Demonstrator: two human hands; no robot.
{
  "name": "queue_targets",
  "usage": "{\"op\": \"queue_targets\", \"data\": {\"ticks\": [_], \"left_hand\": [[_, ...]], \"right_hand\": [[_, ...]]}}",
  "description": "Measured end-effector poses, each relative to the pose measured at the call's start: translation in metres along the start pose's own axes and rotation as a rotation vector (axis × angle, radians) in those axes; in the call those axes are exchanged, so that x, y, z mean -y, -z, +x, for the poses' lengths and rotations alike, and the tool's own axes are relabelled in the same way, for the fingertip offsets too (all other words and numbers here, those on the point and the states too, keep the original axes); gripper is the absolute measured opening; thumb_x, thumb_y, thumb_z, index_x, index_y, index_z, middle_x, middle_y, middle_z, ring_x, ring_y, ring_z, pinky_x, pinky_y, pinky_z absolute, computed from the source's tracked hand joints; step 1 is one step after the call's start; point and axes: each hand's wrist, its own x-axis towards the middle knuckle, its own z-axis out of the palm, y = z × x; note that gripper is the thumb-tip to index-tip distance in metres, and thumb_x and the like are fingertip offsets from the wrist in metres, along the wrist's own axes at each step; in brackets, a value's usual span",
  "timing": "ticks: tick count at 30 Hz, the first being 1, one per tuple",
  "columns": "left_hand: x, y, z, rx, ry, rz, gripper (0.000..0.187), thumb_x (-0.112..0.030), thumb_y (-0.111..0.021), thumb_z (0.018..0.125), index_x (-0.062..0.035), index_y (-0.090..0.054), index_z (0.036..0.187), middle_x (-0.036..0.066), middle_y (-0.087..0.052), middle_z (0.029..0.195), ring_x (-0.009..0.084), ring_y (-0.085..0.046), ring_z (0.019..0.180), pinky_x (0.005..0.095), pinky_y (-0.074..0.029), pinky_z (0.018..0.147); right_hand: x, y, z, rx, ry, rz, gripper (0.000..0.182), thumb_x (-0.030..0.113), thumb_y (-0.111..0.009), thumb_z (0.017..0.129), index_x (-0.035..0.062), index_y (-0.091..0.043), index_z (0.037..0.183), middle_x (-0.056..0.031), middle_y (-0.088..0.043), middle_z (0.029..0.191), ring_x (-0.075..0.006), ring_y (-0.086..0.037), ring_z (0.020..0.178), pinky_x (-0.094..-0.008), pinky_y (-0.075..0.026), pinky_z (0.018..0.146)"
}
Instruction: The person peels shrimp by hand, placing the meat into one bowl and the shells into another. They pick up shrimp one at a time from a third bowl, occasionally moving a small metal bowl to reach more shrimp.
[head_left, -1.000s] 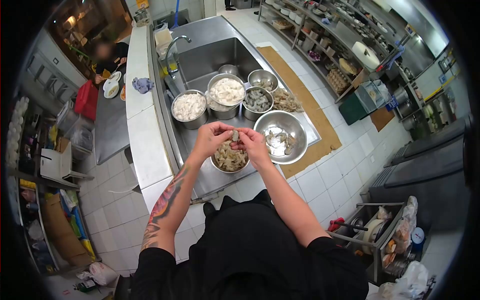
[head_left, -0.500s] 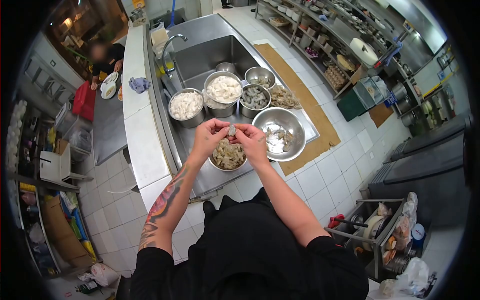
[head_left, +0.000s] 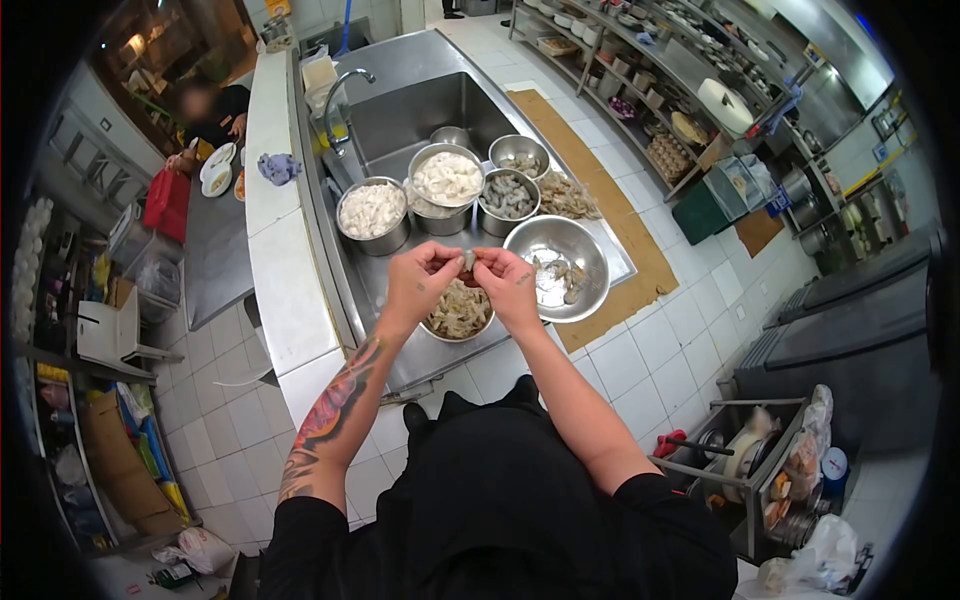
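Observation:
A small grey shrimp (head_left: 468, 260) is pinched between the fingertips of my left hand (head_left: 422, 278) and my right hand (head_left: 508, 284). Both hands are over a bowl of shrimp (head_left: 458, 312). Right of them, a wide steel bowl (head_left: 558, 232) holds a few shrimp pieces. Behind my hands stand a pot of grey shrimp (head_left: 508, 196), a bowl of pale meat (head_left: 447, 178) on another pot, and a second pot of pale meat (head_left: 373, 212). A heap of shrimp shells (head_left: 568, 197) lies beside a smaller bowl (head_left: 520, 156).
The steel sink (head_left: 420, 120) with its faucet (head_left: 350, 75) lies beyond the pots. A blue-grey cloth (head_left: 279, 168) rests on the white ledge at the left. Another person (head_left: 215, 110) is behind the ledge. A wheeled cart (head_left: 740, 460) stands at the lower right.
My fingers have shifted slightly around the shrimp, and less of it shows. The other person's arm has moved toward the red box.

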Motion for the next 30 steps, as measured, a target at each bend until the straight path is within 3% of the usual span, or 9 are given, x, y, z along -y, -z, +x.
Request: {"op": "queue_targets", "data": {"ticks": [3, 5, 12, 15, 17, 21, 24, 30], "left_hand": [[0.013, 0.001, 0.004, 0.011, 0.032, -0.093, 0.016, -0.007, -0.072, 0.094, 0.0045, -0.071, 0.105, 0.009, -0.075, 0.092, 0.0117, -0.072, 0.082, 0.0238, -0.057, 0.072], [0.02, 0.003, 0.009, 0.043, 0.162, -0.337, 0.018, -0.007, -0.072, 0.095, 0.0031, -0.069, 0.109, 0.01, -0.075, 0.097, 0.0132, -0.073, 0.085, 0.0255, -0.059, 0.075], [0.022, 0.008, 0.011, 0.133, 0.241, -0.401, 0.021, -0.007, -0.07, 0.096, 0.0028, -0.068, 0.115, 0.009, -0.074, 0.103, 0.0139, -0.073, 0.09, 0.027, -0.06, 0.08], [0.033, 0.006, 0.012, 0.132, 0.118, -0.346, 0.02, -0.006, -0.07, 0.096, 0.0031, -0.069, 0.114, 0.008, -0.074, 0.102, 0.0126, -0.071, 0.089, 0.0261, -0.059, 0.08], [0.033, 0.004, 0.01, 0.115, 0.054, -0.174, 0.018, -0.005, -0.071, 0.095, 0.0031, -0.071, 0.111, 0.008, -0.074, 0.1, 0.0109, -0.07, 0.088, 0.025, -0.057, 0.08], [0.029, 0.002, 0.006, 0.097, 0.058, -0.163, 0.016, -0.004, -0.072, 0.094, 0.0028, -0.073, 0.109, 0.007, -0.075, 0.099, 0.0097, -0.069, 0.087, 0.0237, -0.056, 0.08], [0.033, 0.002, 0.008, 0.106, 0.056, -0.191, 0.019, -0.007, -0.072, 0.094, 0.0029, -0.072, 0.111, 0.008, -0.075, 0.099, 0.01, -0.069, 0.089, 0.0246, -0.056, 0.08], [0.034, 0.004, 0.011, 0.058, -0.065, 0.158, 0.024, -0.013, -0.072, 0.096, 0.0022, -0.072, 0.114, 0.007, -0.074, 0.104, 0.0112, -0.069, 0.092, 0.0275, -0.055, 0.081]], "right_hand": [[0.001, 0.0, -0.001, -0.036, 0.03, 0.007, 0.022, 0.003, -0.058, 0.1, -0.0077, -0.065, 0.117, -0.0109, -0.074, 0.096, -0.0148, -0.072, 0.083, -0.0292, -0.061, 0.077], [0.007, 0.0, -0.003, -0.024, 0.04, 0.016, 0.021, 0.004, -0.058, 0.101, -0.007, -0.066, 0.116, -0.0103, -0.073, 0.095, -0.0138, -0.07, 0.081, -0.0284, -0.06, 0.075], [0.013, 0.013, 0.0, 0.047, -0.018, 0.067, 0.024, 0.006, -0.06, 0.101, -0.0065, -0.065, 0.121, -0.0099, -0.072, 0.096, -0.0148, -0.071, 0.082, -0.0287, -0.061, 0.076], [0.015, 0.014, 0.0, 0.07, -0.054, 0.094, 0.025, 0.007, -0.06, 0.101, -0.0071, -0.065, 0.121, -0.0104, -0.072, 0.096, -0.0155, -0.071, 0.083, -0.029, -0.062, 0.076], [0.013, 0.016, 0.0, 0.092, -0.033, -0.042, 0.025, 0.007, -0.059, 0.102, -0.0076, -0.065, 0.121, -0.011, -0.072, 0.097, -0.016, -0.072, 0.082, -0.0287, -0.062, 0.075], [0.004, 0.014, 0.0, 0.067, 0.027, -0.084, 0.025, 0.007, -0.059, 0.102, -0.0081, -0.064, 0.122, -0.0117, -0.073, 0.097, -0.0161, -0.072, 0.08, -0.0285, -0.062, 0.073], [0.002, 0.005, -0.002, 0.0, 0.037, -0.034, 0.022, 0.006, -0.059, 0.102, -0.0077, -0.065, 0.117, -0.0105, -0.072, 0.093, -0.0151, -0.072, 0.078, -0.0279, -0.061, 0.072], [-0.002, -0.003, 0.0, -0.106, 0.098, -0.109, 0.013, 0.005, -0.058, 0.101, -0.0044, -0.067, 0.106, -0.0074, -0.07, 0.088, -0.0121, -0.069, 0.072, -0.0265, -0.059, 0.066]]}}
